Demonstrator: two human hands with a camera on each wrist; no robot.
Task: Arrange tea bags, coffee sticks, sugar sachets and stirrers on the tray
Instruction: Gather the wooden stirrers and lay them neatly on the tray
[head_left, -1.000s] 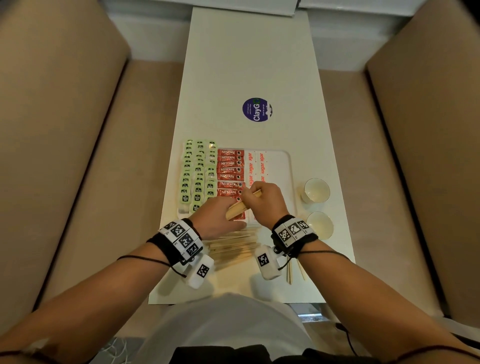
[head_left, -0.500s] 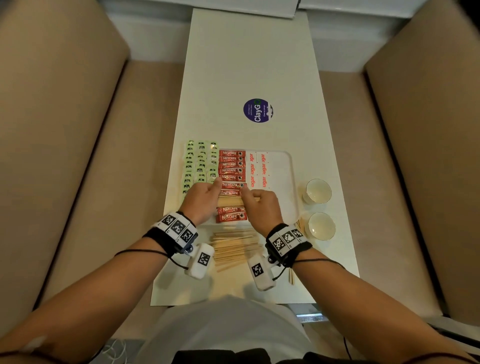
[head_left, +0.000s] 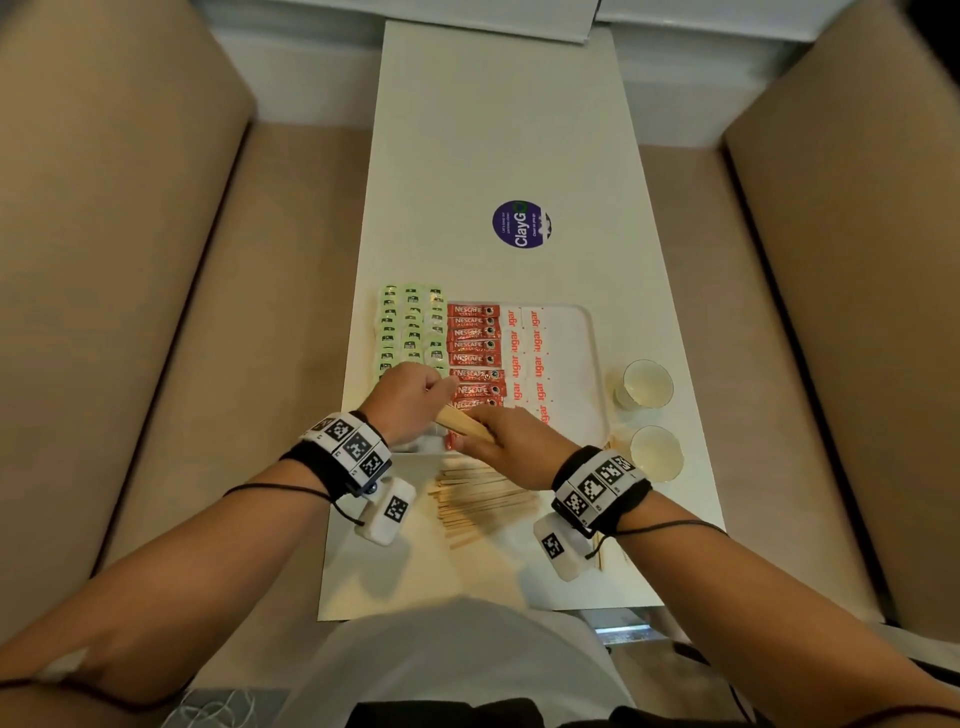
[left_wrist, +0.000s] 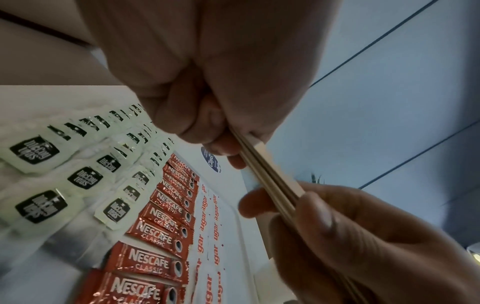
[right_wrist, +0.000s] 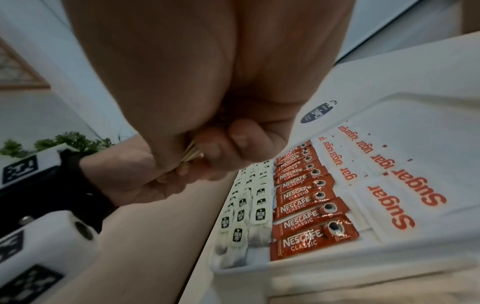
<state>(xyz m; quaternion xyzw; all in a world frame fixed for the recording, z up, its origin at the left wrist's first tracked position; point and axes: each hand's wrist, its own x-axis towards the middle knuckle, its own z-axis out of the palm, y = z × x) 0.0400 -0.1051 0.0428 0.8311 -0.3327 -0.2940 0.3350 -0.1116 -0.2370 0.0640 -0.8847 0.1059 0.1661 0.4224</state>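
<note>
A small bundle of wooden stirrers (head_left: 464, 423) (left_wrist: 270, 185) hangs above the near end of the white tray (head_left: 587, 364), held at both ends. My left hand (head_left: 415, 400) (left_wrist: 228, 144) pinches its left end and my right hand (head_left: 511, 441) (right_wrist: 207, 156) grips its right end. On the tray lie rows of green tea bags (head_left: 410, 327) (left_wrist: 36, 154) (right_wrist: 257, 203), red coffee sticks (head_left: 475, 343) (left_wrist: 161, 232) (right_wrist: 309, 195) and white sugar sachets (head_left: 530, 353) (right_wrist: 405, 185). A loose pile of stirrers (head_left: 478, 501) lies on the table in front of the tray.
Two small white cups (head_left: 647, 384) (head_left: 655, 452) stand right of the tray. A round purple sticker (head_left: 521, 224) is on the white table (head_left: 493, 130) beyond it. Beige seats (head_left: 130, 260) flank both sides. A few stirrers (head_left: 602, 556) lie under my right wrist.
Both hands turned the stirrer bundle: it tilted up to the right, lay level half a second ago, and now slopes down to the right. The hands stay over the tray's near end.
</note>
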